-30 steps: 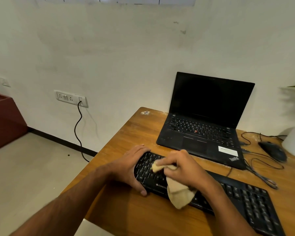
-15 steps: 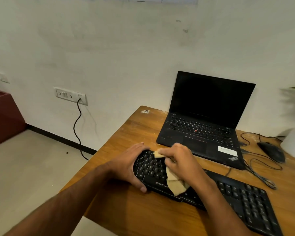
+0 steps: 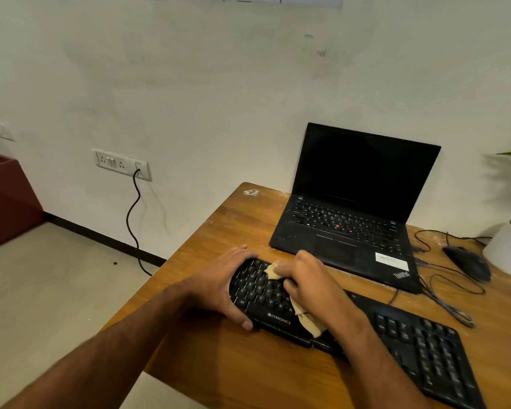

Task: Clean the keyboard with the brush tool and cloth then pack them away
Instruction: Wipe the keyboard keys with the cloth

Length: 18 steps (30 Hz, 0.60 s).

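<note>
A black keyboard (image 3: 425, 349) lies across the wooden desk (image 3: 233, 364), running from the middle toward the lower right. My left hand (image 3: 222, 284) grips the keyboard's left end, thumb on its front edge. My right hand (image 3: 310, 284) presses a beige cloth (image 3: 309, 321) onto the keys near the left end; cloth corners stick out above my fingers and below my wrist. No brush tool is in view.
An open black laptop (image 3: 345, 219) stands behind the keyboard. A black mouse (image 3: 468, 262) and its tangled cables (image 3: 443, 302) lie at the right, beside a white plant pot (image 3: 506, 252). The desk's left edge drops to the floor. A wall socket (image 3: 121, 163) has a cable plugged in.
My right hand has slid the cloth over the keys toward the keyboard's far left edge. My left hand has stayed on the keyboard's end.
</note>
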Motion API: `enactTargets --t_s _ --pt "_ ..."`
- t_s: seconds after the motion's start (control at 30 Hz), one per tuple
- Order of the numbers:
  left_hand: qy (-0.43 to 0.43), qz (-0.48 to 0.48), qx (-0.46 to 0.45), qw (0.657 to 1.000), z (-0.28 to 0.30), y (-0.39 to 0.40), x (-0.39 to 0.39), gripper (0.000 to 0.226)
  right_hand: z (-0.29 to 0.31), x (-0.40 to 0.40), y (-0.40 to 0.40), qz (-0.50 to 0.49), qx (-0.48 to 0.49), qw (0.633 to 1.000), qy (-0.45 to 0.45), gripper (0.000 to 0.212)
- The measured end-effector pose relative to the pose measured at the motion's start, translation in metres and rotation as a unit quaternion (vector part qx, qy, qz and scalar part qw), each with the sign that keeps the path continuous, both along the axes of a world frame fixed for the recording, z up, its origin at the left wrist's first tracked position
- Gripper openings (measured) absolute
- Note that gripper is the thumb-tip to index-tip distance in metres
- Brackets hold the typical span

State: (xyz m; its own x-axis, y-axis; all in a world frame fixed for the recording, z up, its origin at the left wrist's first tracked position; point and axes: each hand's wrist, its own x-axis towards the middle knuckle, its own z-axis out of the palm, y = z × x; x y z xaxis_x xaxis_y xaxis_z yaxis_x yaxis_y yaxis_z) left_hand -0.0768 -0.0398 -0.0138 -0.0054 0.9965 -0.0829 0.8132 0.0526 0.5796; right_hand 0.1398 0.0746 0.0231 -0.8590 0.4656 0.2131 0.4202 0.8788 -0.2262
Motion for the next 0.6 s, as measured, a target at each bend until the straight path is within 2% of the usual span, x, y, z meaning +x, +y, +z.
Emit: enactTargets --t_s 0.2,0.37,0.6 --pt "-0.015 0.007 -0.004 1.0 0.002 -0.001 0.002 0.141 0.006 0.016 0.016 -0.081 -0.06 0.994 -0.048 0.024" --pt "-0.009 0.0 0.007 1.0 0.001 -0.001 0.001 0.136 0.005 -0.002 -0.007 0.031 -0.017 0.999 -0.011 0.026" --pt "-0.008 0.004 0.012 1.0 0.004 -0.001 0.003 0.131 0.015 0.017 0.004 0.028 -0.078 0.995 -0.061 0.026"
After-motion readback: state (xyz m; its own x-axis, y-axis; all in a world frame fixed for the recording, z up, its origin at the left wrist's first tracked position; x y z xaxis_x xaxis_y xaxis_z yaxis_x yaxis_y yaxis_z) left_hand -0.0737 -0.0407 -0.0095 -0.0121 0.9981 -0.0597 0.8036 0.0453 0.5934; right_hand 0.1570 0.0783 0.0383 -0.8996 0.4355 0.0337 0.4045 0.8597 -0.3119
